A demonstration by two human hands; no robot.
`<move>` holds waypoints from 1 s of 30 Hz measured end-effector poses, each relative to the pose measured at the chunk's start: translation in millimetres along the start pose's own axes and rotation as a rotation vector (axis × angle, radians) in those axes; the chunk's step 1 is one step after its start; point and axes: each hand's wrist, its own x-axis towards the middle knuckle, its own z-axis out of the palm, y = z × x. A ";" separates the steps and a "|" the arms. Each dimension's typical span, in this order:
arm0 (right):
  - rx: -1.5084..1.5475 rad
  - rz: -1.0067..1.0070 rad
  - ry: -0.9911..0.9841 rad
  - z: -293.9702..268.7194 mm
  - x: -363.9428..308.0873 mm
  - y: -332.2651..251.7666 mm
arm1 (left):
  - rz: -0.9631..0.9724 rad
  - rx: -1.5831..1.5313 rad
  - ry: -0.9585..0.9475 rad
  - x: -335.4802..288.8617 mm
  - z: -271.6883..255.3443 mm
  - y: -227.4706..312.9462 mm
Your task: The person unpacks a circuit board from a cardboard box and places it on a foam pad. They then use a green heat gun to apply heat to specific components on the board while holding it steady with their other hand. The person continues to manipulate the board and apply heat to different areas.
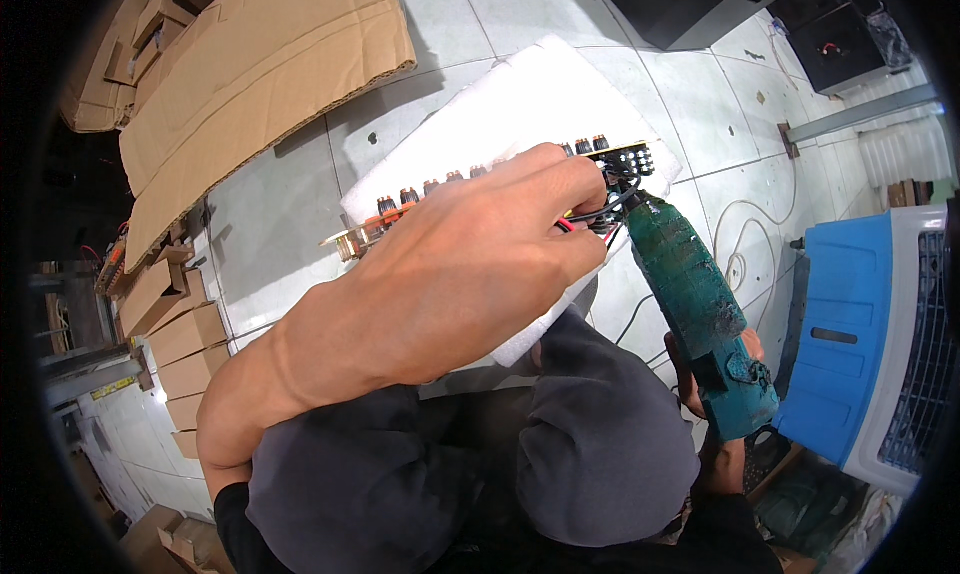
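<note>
A circuit board (625,161) with a row of short dark knob shafts rests on a white foam sheet (530,89). My left hand (500,234) reaches across and is closed on the board near its right end, covering much of it. Black, red and yellow wires (605,212) come out by its fingers. My right hand (752,344), partly hidden, grips a worn teal power tool (690,274) wrapped in tape. The tool's tip meets the board's right end, beside the wires; the exact contact is too small to make out.
Flattened cardboard (270,84) lies at upper left, above small brown boxes (190,339). A black cabinet (690,9) stands at the back. On the right are a blue and white plastic unit (840,314) and a loose pale cable (735,234) on the tiled floor.
</note>
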 end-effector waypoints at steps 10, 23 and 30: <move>0.045 0.103 -0.042 -0.7 3.6 -0.9 | -0.003 0.002 -0.025 0.3 -1.6 0.9; 0.180 0.192 -0.102 -6.7 -0.9 -9.1 | 0.001 0.014 -0.031 -0.1 -1.5 0.9; 0.212 0.146 -0.137 -7.0 4.6 -5.6 | 0.006 0.021 -0.024 -1.0 -1.2 -0.1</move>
